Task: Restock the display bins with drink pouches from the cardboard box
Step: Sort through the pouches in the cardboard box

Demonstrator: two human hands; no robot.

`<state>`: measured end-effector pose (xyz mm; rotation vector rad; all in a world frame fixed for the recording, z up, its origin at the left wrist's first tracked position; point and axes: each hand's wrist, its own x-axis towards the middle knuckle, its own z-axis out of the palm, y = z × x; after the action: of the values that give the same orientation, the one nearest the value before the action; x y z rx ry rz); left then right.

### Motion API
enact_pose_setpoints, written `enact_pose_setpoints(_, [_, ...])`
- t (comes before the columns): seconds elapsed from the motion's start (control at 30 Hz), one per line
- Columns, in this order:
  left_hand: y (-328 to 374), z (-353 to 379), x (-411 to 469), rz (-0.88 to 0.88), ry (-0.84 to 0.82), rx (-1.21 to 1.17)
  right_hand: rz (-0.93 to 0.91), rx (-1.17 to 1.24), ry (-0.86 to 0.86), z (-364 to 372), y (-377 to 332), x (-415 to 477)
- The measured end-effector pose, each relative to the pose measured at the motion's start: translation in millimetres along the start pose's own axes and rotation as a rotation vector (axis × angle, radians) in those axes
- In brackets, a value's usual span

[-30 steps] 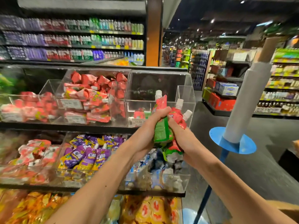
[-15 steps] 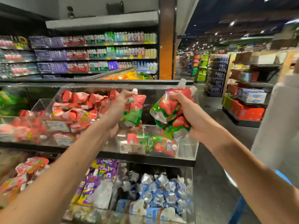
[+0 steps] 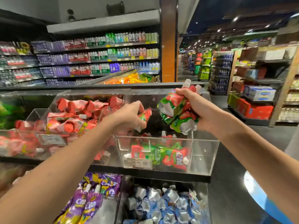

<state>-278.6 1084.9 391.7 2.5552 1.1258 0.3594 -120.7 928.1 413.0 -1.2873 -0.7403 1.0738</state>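
Supermarket aisle, bottle shelves (image 3: pixel 97 57) behind. Left hand (image 3: pixel 127 117): fingers (image 3: pixel 139 107) curl round one red-green pouch (image 3: pixel 144 116) over clear bin (image 3: pixel 202 152). Right hand (image 3: pixel 199 110): fingers grip bunch (image 3: pixel 174 110) of same pouches above bin's right half. Few loose pouches (image 3: pixel 161 154) lie inside bin. Red pouches (image 3: pixel 77 113) heaped in bin to left; purple pouches (image 3: pixel 90 199) and silver-blue pouches (image 3: pixel 161 206) in bins below.

bottle shelves (image 3: pixel 97 57): back wall | orange pillar (image 3: pixel 168 46): right of them | red cartons (image 3: pixel 257 110): far right

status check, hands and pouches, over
Left hand holds one pouch over the bin. Right hand grips a bunch of pouches. Bin part full, nothing in the way.
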Motion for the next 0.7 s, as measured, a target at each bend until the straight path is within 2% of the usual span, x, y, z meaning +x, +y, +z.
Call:
enact_pose_setpoints(0.1, [0, 13, 15, 0.103, -0.103, 0.281, 0.032, 0.004, 0.054, 6, 0, 1])
enact_pose_setpoints(0.27, [-14, 41, 43, 0.238, -0.107, 0.567, 0.068, -0.025, 0.101, 17, 2, 5])
enact_pose_setpoints(0.47, [-18, 50, 60, 0.216, -0.362, 0.65, 0.078, -0.06, 0.121, 25, 8, 13])
enact_pose_setpoints(0.63, [-16, 39, 63, 0.159, -0.474, 0.636, 0.089, -0.102, 0.13, 29, 11, 18])
enact_pose_setpoints(0.7, [-17, 34, 65, 0.137, -0.567, 0.606, 0.085, -0.114, 0.129, 30, 11, 17])
